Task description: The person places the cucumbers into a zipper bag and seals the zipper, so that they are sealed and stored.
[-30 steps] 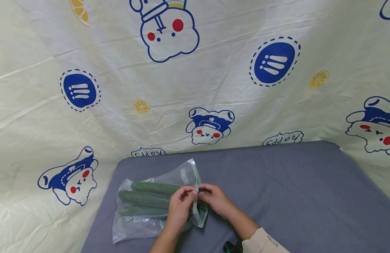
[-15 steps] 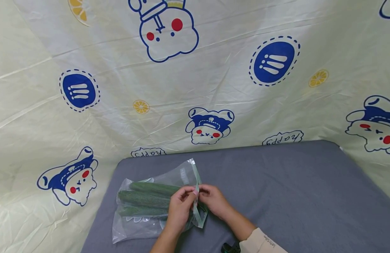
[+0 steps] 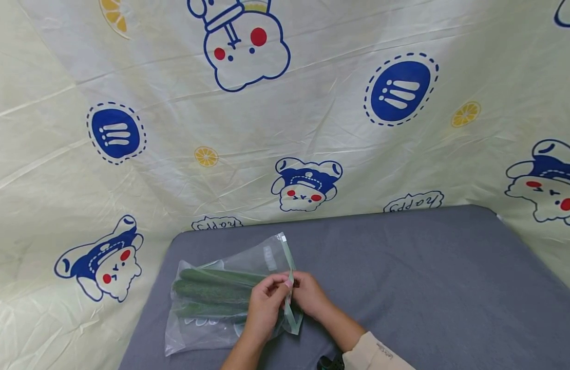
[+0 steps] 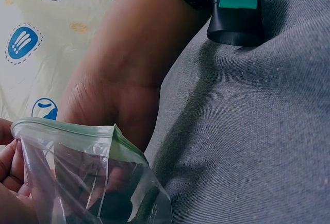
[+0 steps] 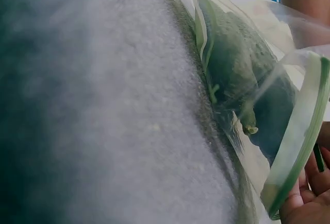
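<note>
A clear zip bag with a pale green zip edge lies on the grey cloth, its mouth toward the right. Several long green cucumbers are inside. My left hand pinches the near side of the bag's mouth between thumb and fingers. Opposite it, my right hand holds the zip edge, its fingertips partly hidden behind the bag. The left wrist view shows the zip strip standing up between both hands. In the right wrist view the cucumbers' knobbly ends show through the plastic.
The table under a grey cloth extends to the right. A pale curtain with cartoon prints hangs behind and at the sides. A black wrist camera sits by the right sleeve.
The right hand has moved slightly down and left, its fingers now more behind the zip edge. The bag's mouth has shifted a little to the right, and the far cucumber's end sits further left.
</note>
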Motion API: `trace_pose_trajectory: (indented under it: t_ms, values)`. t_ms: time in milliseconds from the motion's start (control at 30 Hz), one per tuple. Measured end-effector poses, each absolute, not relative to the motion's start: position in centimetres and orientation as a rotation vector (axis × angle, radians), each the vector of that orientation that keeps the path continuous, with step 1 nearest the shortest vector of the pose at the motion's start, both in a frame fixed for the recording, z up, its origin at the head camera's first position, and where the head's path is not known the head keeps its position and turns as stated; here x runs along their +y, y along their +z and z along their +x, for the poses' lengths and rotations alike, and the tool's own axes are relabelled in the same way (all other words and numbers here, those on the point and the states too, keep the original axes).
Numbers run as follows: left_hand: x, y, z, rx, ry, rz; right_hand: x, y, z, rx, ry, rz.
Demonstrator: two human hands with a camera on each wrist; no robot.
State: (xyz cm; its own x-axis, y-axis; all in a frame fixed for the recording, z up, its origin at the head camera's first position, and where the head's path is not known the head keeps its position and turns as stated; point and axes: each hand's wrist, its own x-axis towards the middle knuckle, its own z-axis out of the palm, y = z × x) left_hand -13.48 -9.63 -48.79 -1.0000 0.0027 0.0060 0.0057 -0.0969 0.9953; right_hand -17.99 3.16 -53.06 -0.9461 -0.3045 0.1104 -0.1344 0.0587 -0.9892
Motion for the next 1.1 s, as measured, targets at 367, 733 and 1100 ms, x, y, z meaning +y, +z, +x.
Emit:
trace_pose_trajectory:
  t_ms: [367, 733, 1100]
  values:
    - [-9.9, -48.2, -13.3, -2.07, -2.352, -0.039, 3.9, -52.8, -17.9, 2.333, -1.942, -0.567]
    - [-9.6, -47.0, -13.3, -1.968, -2.329, -0.028, 6.2, -52.1, -18.3, 2.305, -2.011, -0.44]
    - [-10.4, -43.8, -13.3, -1.961, -2.312, -0.061, 8.3, -51.5, -19.3, 2.216, -2.075, -0.415]
